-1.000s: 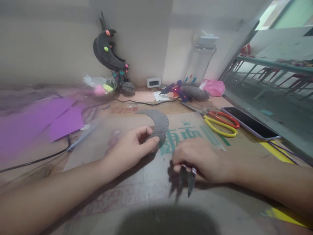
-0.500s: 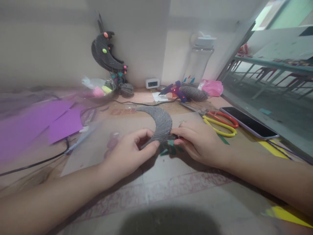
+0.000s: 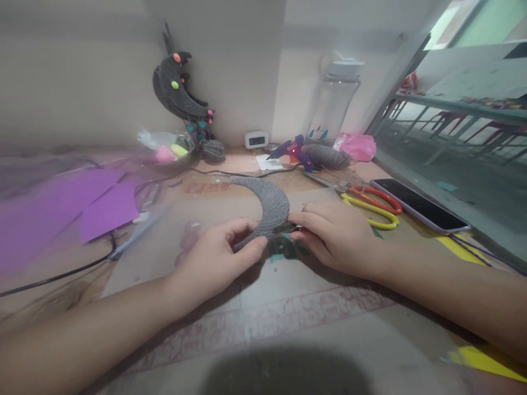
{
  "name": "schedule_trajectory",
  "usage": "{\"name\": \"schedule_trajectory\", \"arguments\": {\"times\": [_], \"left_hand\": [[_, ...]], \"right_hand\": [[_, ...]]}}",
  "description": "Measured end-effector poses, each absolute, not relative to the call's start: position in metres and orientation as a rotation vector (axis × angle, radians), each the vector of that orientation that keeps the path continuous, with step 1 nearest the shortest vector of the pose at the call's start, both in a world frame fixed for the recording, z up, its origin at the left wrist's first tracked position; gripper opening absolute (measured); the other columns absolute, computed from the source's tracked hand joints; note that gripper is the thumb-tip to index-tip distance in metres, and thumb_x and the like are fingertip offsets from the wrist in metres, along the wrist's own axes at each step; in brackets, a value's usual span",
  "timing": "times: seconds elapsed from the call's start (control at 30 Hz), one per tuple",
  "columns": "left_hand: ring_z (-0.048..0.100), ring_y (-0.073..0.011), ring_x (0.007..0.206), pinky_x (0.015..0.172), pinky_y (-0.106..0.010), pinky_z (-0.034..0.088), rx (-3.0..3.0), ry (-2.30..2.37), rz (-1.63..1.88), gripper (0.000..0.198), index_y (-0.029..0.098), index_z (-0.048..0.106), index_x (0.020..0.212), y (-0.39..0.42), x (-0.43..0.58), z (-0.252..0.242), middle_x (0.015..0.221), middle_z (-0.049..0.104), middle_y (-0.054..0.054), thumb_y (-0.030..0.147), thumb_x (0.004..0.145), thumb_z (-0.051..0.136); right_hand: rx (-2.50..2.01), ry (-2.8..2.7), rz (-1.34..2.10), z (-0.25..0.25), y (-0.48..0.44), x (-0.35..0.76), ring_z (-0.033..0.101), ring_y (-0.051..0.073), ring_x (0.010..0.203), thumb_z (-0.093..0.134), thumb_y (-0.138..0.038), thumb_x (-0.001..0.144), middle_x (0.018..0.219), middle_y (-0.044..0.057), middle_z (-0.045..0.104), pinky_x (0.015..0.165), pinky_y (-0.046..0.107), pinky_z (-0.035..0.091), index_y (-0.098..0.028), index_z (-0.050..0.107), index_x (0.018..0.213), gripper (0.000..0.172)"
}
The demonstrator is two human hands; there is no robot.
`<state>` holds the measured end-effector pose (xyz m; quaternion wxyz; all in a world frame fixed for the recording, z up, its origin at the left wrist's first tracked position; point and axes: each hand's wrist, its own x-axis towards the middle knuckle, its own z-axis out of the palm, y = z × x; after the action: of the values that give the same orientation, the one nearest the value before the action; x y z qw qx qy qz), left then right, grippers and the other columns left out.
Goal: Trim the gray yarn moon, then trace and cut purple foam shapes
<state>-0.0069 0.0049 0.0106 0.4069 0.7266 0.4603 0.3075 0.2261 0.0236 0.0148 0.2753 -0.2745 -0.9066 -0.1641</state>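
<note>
A crescent moon shape wrapped in grey yarn [image 3: 275,206] is held just above the work surface in front of me. My left hand [image 3: 230,247] grips its lower end between thumb and fingers. At the crescent's outer lower edge, my right hand [image 3: 329,233] pinches with thumb and index finger, closed on something small and dark that I cannot make out. Dark green pieces [image 3: 288,247] show beneath the crescent, between the two hands.
Scissors [image 3: 370,206] and a phone [image 3: 420,204] lie to the right. Behind are a glue gun [image 3: 294,152], a grey yarn skein [image 3: 327,157], a bottle [image 3: 335,104], a small clock [image 3: 256,140] and a decorated crescent [image 3: 175,90]. Purple sheets [image 3: 109,211] and a cable [image 3: 61,280] lie left.
The crescent has tilted very slightly, and the fingers of my right hand have shifted a little at its edge. Both hands otherwise keep their places.
</note>
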Motion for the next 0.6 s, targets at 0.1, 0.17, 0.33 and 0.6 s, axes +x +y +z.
{"name": "schedule_trajectory", "arguments": {"times": [0.1,0.17,0.33,0.6], "left_hand": [[0.054,-0.0128,0.061,0.058,-0.025,0.04,1.874,1.158,0.761,0.023,0.02,0.059,0.071,0.0057,-0.0066,0.011,0.063,0.061,0.003,0.031,0.09,0.054],[0.054,-0.0127,0.061,0.058,-0.025,0.039,1.898,1.162,0.746,0.024,0.02,0.057,0.07,0.0057,-0.0065,0.0112,0.063,0.06,0.003,0.032,0.09,0.053],[0.053,-0.0128,0.059,0.056,-0.025,0.037,1.893,1.183,0.732,0.025,0.02,0.054,0.068,0.0039,-0.0062,0.0103,0.062,0.059,0.003,0.033,0.089,0.052],[0.053,-0.0123,0.062,0.057,-0.024,0.039,1.815,1.136,0.732,0.024,0.019,0.058,0.073,0.0032,-0.0072,0.0082,0.065,0.06,0.003,0.033,0.091,0.053]], "right_hand": [[-0.737,-2.436,-0.459,0.0145,0.0229,0.2255,0.055,0.016,0.064,0.04,-0.03,0.105,0.071,0.005,0.066,0.058,0.029,0.034,-0.013,0.07,0.095,0.036],[-0.724,-2.432,-0.476,0.0146,0.0225,0.2251,0.055,0.016,0.063,0.04,-0.029,0.105,0.07,0.005,0.066,0.058,0.029,0.033,-0.013,0.07,0.094,0.035],[-0.705,-2.438,-0.534,0.0156,0.0224,0.2247,0.054,0.016,0.062,0.04,-0.028,0.105,0.069,0.005,0.066,0.057,0.03,0.033,-0.012,0.07,0.093,0.036],[-0.668,-2.429,-0.527,0.0123,0.0237,0.226,0.054,0.015,0.061,0.042,-0.026,0.105,0.069,0.004,0.066,0.056,0.03,0.032,-0.012,0.07,0.094,0.033]]}}
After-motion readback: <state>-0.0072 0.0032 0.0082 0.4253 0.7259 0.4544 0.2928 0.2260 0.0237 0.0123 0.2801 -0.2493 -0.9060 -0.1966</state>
